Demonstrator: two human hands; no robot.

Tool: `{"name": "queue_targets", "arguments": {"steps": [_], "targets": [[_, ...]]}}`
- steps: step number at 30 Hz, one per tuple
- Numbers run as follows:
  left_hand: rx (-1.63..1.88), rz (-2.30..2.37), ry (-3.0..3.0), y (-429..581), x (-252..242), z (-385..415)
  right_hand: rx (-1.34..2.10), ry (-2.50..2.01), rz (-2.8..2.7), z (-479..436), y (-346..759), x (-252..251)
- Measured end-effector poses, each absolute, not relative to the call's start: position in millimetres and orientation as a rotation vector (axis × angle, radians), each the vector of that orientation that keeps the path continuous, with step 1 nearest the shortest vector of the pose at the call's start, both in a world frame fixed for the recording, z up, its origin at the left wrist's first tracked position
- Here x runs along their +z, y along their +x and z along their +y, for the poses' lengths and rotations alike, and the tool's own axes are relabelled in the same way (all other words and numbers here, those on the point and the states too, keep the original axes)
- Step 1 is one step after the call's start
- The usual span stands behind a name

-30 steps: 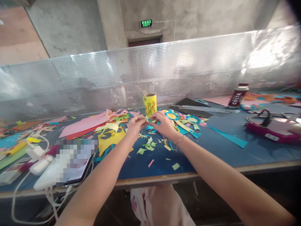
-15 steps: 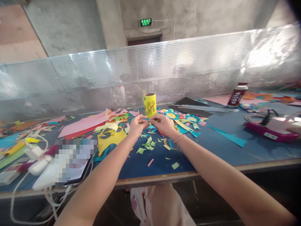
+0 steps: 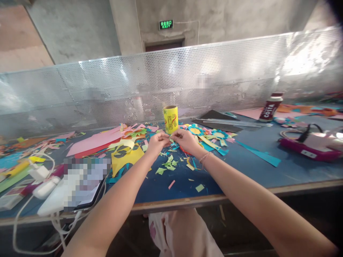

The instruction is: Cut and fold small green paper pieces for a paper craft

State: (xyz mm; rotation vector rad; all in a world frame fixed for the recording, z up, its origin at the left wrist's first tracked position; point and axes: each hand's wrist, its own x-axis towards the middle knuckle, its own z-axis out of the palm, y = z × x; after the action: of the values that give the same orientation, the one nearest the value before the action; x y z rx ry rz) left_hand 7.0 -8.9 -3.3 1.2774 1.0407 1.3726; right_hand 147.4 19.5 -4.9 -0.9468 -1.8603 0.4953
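My left hand [image 3: 158,142] and my right hand [image 3: 184,141] meet over the middle of the table, fingertips pinched close together. Between them shows a small light green paper piece [image 3: 171,140], which both hands seem to hold. Just behind the fingers stands a yellow tape roll [image 3: 171,119], upright. Below the hands lie light green paper scraps [image 3: 170,163]. Left of my left hand is a cut yellow sheet [image 3: 125,159]; beyond my right hand are blue and yellow paper flowers [image 3: 195,131].
Pink paper [image 3: 98,141] lies at the left, with a tablet [image 3: 88,182] and white cables nearer me. At the right are a COSTA bottle [image 3: 270,107], a blue strip [image 3: 261,154] and a purple power strip [image 3: 308,150]. A perforated metal screen [image 3: 107,92] stands behind.
The fingertips have shifted very slightly, and a bit more of the light green piece shows between them. Everything else looks the same.
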Motion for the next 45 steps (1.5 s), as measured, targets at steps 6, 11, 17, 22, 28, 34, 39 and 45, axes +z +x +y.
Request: {"name": "queue_targets", "arguments": {"steps": [6, 11, 17, 22, 28, 34, 39, 45], "targets": [[1.344, 1.008, 1.379, 3.4, -0.9, -7.8, 0.430, -0.946, -1.898, 14.5, 148.0, -0.2], [1.352, 0.982, 1.345, 3.0, -1.8, -8.0, 0.394, -0.904, -1.898, 15.0, 150.0, 0.0], [1.342, 1.011, 1.328, 2.3, -4.5, -5.3, 0.480, -0.889, -1.840, 19.8, 150.9, -5.2], [1.440, 0.999, 1.281, 0.5, -5.7, -0.9, 0.296, -0.757, -1.864, 22.1, 154.3, -5.9], [1.488, 0.967, 1.239, 0.3, -6.7, 1.8, 0.172, -0.605, -1.998, 23.2, 156.5, -7.3], [1.467, 0.992, 1.231, 1.8, -5.5, -0.2, 0.150, -0.635, -2.016, 24.3, 155.8, -9.1], [1.471, 1.010, 1.241, 2.6, -6.2, 0.5, 0.155, -0.644, -2.018, 23.5, 156.3, -8.4], [1.478, 1.014, 1.253, 2.2, -7.9, 2.2, 0.186, -0.676, -2.018, 22.2, 156.3, -6.9]]}}
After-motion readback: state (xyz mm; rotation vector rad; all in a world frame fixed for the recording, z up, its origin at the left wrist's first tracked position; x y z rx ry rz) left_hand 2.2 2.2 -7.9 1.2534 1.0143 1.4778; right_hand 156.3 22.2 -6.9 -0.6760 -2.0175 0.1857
